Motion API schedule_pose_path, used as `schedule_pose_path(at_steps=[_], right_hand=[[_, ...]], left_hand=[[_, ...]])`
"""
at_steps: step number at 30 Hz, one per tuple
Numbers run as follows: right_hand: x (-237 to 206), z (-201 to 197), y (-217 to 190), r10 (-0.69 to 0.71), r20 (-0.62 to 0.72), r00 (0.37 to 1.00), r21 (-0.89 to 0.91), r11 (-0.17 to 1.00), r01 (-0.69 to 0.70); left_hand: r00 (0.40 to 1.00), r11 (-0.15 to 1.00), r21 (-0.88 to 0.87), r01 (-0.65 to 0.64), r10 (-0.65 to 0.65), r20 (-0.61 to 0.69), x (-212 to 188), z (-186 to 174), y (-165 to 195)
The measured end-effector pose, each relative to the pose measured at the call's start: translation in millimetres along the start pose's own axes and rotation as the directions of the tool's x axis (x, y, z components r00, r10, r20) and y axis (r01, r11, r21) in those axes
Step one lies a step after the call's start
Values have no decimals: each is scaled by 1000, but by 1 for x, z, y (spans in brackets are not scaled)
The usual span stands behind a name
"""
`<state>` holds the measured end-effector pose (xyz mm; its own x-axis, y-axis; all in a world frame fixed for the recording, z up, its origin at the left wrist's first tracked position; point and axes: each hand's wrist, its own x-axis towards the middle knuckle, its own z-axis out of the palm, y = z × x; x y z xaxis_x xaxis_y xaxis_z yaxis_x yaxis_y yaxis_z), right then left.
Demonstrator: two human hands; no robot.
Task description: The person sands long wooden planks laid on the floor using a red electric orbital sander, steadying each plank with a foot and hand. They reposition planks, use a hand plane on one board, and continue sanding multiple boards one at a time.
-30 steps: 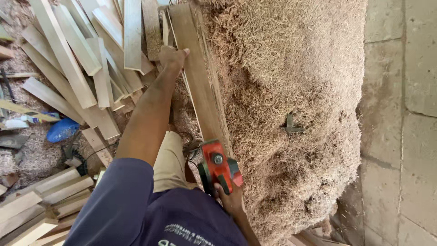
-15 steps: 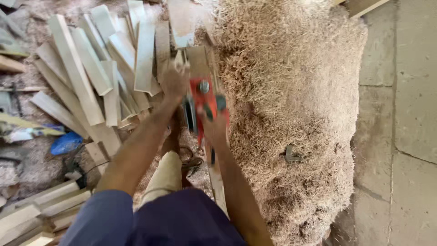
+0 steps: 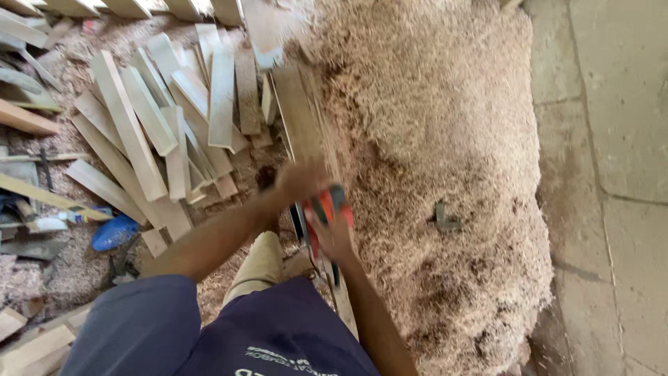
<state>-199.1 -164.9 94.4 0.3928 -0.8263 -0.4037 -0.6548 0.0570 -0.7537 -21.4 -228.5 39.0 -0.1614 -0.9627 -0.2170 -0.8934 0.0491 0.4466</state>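
Gripping red planer, plank edge, hands close

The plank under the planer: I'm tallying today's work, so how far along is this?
Done: a big heap of shavings lies beside it. In hand: both hands, left hand and right hand, hold the red power planer on the plank. Left: most of its length ahead.

Red planer and both hands — nearer along the plank
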Motion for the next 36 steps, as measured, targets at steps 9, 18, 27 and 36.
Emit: schedule_pose_path(at_steps=[9,18,27,36], right_hand=[[-227,-3,86,315,4,949,39,948,-315],[-98,-4,38,249,6,968,59,967,-249],[156,9,-69,-53,-92,994,58,997,58],[209,1,-110,88,-22,996,274,959,-79]], left_hand=[[695,816,-279,-506,577,428,-117,80,127],[704,805,-154,-573,580,411,-27,9,43],[795,772,-482,414,-565,-221,-37,-33,-115],[737,696,-415,585,-670,-86,-185,17,-146]])
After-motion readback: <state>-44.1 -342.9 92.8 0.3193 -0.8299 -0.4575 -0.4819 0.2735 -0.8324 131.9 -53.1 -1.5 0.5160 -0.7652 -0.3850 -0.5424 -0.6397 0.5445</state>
